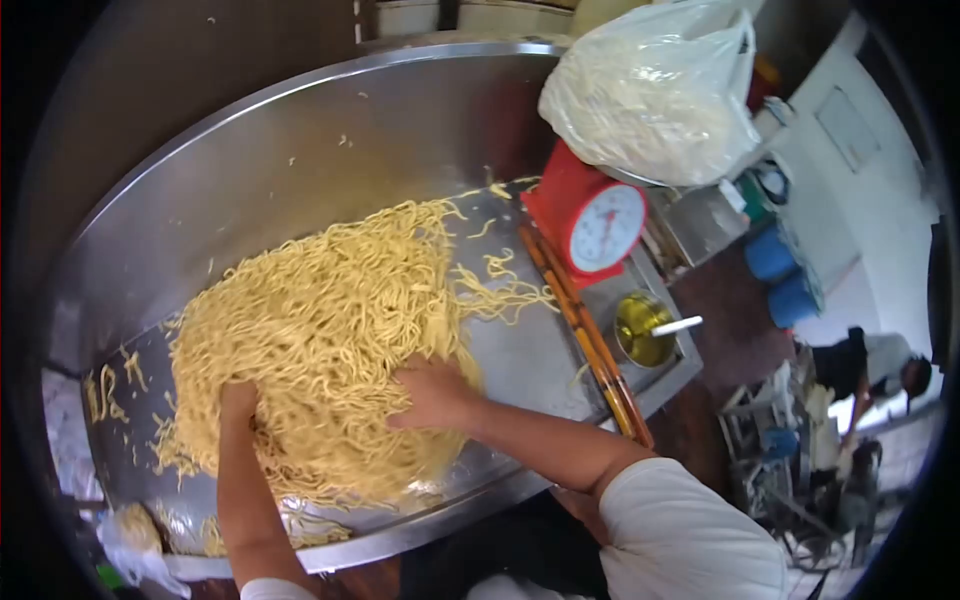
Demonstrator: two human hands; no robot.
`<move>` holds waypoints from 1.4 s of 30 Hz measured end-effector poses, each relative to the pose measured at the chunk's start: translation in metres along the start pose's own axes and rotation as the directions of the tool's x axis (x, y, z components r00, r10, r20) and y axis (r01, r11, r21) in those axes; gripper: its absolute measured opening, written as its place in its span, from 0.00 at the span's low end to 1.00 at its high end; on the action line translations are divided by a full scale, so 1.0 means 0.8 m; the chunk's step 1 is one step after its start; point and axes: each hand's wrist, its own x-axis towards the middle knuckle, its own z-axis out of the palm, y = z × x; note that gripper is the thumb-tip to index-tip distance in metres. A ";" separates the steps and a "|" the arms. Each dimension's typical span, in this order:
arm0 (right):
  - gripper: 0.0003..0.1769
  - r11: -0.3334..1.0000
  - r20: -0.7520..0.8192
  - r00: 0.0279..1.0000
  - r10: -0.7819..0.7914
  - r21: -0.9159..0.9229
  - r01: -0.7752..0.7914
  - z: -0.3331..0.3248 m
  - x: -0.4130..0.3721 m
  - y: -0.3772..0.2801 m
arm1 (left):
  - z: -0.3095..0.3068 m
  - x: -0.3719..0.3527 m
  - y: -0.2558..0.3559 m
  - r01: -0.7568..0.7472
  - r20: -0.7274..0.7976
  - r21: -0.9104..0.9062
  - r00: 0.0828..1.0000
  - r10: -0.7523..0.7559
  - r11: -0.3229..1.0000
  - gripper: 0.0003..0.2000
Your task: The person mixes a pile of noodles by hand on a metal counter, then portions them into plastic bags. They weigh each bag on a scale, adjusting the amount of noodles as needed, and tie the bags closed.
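A large heap of yellow noodles (330,290) lies in a wide metal tray with a high curved back wall (300,130). My left hand (240,400) is sunk into the front left of the heap, its fingers hidden among the strands. At the heap's right side, my right hand (437,393) reaches in with the thumb and fingers curved round noodles; the fingertips are buried. The noodles between and below my hands are blurred.
Right of the heap stands a red dial scale (603,225) bearing a noodle-filled plastic bag (655,90). Wooden sticks (585,335) lie beside a bowl of yellow liquid (640,330) with a white-handled utensil (677,326). Blue containers (780,270) and another person (890,365) are farther right.
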 end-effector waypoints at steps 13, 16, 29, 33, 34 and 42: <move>0.19 0.944 0.389 0.860 -0.329 0.146 0.295 0.020 0.118 -0.068 | -0.080 -0.196 0.021 -0.146 0.156 0.444 0.984 0.083 0.884 0.26; 0.17 0.801 0.142 0.954 -0.262 0.584 0.133 -0.031 0.120 0.039 | -0.078 -0.178 -0.021 -0.157 0.219 0.497 0.974 0.052 0.853 0.26; 0.52 0.990 0.473 0.874 -0.111 0.134 0.053 -0.012 0.267 -0.150 | -0.038 -0.103 0.068 -0.243 0.393 0.489 0.919 0.036 0.838 0.30; 0.48 0.864 0.195 0.900 -0.390 -0.262 0.431 0.007 0.111 -0.117 | -0.088 -0.056 -0.025 -0.313 0.206 0.470 0.948 0.242 0.825 0.23; 0.48 0.863 0.203 0.899 -0.389 -0.262 0.432 0.018 0.107 -0.116 | -0.093 -0.057 -0.030 -0.198 0.259 0.626 0.965 0.039 0.754 0.22; 0.17 0.930 -0.243 0.907 -0.345 0.041 0.365 0.064 0.197 -0.111 | -0.007 -0.175 0.003 -0.316 0.200 0.415 0.947 0.253 0.853 0.25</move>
